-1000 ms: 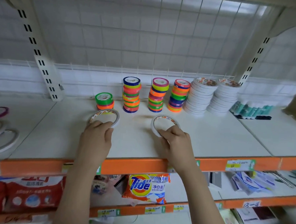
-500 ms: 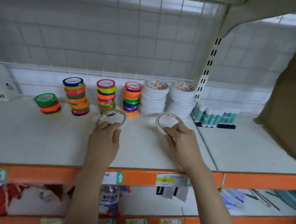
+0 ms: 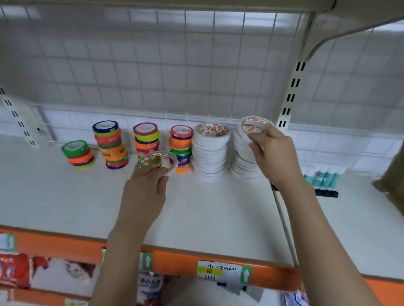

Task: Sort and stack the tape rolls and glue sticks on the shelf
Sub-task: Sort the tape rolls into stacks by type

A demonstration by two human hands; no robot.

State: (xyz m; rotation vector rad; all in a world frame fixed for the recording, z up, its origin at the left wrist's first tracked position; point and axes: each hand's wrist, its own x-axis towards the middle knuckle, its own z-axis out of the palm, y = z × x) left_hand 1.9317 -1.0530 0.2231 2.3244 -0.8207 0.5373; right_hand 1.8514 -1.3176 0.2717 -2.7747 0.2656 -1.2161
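Observation:
My right hand (image 3: 272, 154) grips a thin white tape roll (image 3: 252, 125) at the top of the right-hand white stack (image 3: 242, 162). My left hand (image 3: 146, 192) holds another thin white tape roll (image 3: 157, 161) above the shelf (image 3: 53, 203), in front of the coloured stacks. A second white stack (image 3: 209, 151) stands left of the first. Three tall stacks of coloured tape (image 3: 110, 145) and one short stack (image 3: 78, 154) line the back. Glue sticks (image 3: 321, 176) lie at the back, right of the upright.
A wire grid backs the shelf. A slotted upright (image 3: 290, 94) and a thin divider separate this bay from the right one. A brown cardboard box (image 3: 401, 172) sits at far right. The orange front edge (image 3: 178, 266) carries price labels; packaged goods lie below.
Both hands have lifted their white rolls off the shelf. The right hand has carried its roll up and back to the top of the right white stack; the left roll has risen slightly.

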